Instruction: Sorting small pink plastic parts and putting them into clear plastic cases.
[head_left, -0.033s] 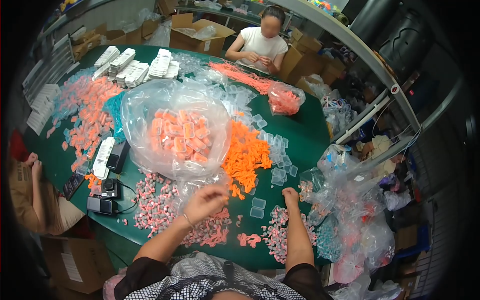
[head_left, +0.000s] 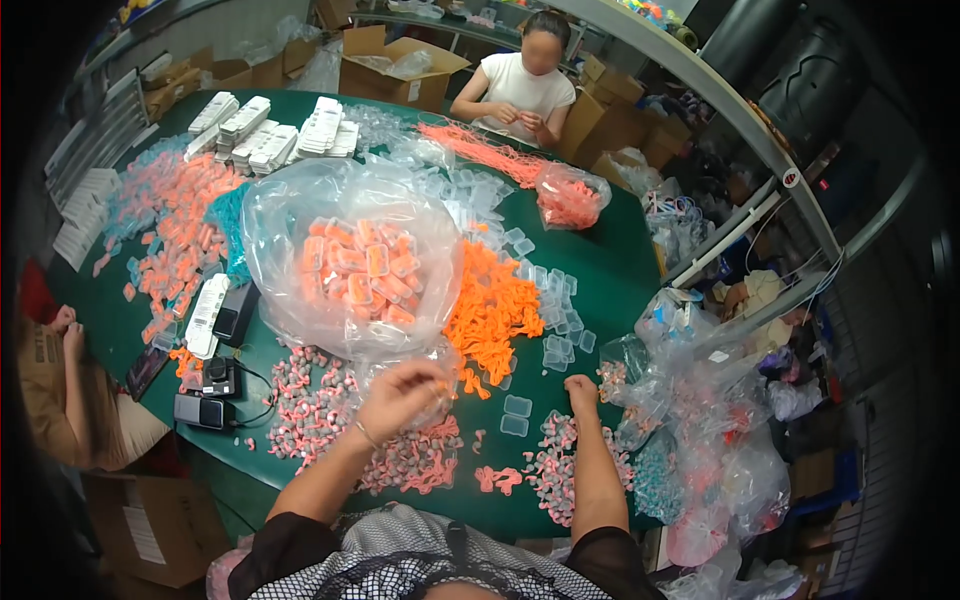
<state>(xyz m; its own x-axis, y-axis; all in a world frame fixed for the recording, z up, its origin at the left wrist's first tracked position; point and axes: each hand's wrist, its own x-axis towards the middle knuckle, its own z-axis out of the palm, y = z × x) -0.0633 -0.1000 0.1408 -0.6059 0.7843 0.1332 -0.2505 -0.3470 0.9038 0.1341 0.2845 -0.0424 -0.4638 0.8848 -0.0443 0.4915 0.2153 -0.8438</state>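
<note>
My left hand (head_left: 403, 396) is above the table, just left of the heap of bright orange soft pieces (head_left: 492, 325). Its fingers are curled together near a speck of orange, too small to make out. Below it lies a heap of pink-and-grey small pieces (head_left: 425, 460). My right hand (head_left: 580, 388) is closed at the right, its contents hidden. Between the hands lies an open clear plastic case (head_left: 515, 415). Flat pink pieces (head_left: 497, 480) lie nearer me, beside another pink-and-grey heap (head_left: 552, 465).
A big clear bag (head_left: 275, 235) of filled orange cases stands mid-table. Black devices with a cable (head_left: 220, 375) lie left. Plastic bags (head_left: 740, 460) crowd the right edge. A co-worker (head_left: 525, 85) sits across; another person's hands (head_left: 68, 325) show at far left.
My left hand has shifted slightly up and to the left, its fingers still curled. My right hand has stayed in place.
</note>
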